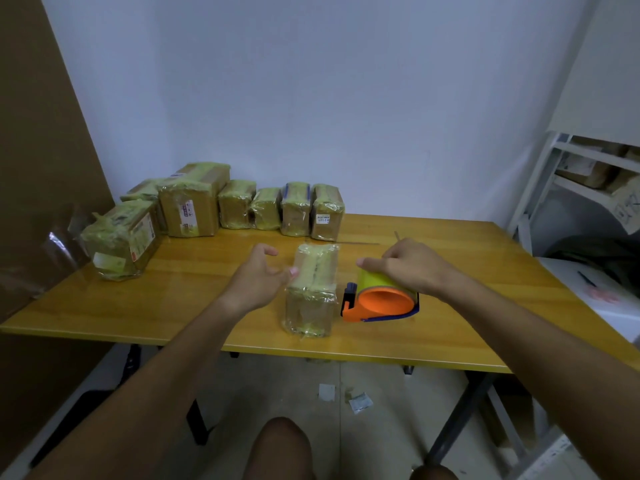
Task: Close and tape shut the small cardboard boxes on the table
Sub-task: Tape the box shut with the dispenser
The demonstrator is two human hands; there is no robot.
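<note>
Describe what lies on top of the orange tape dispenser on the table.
The right hand rests on the yellow-green tape roll set in the orange tape dispenser. The hand covers much of the roll's top.

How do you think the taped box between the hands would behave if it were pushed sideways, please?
The taped box stands tall on a narrow base, so a high push would probably tip it. Its glossy tape wrap and the smooth table suggest that a low push would slide it. It looks stiff, and probably light.
</note>
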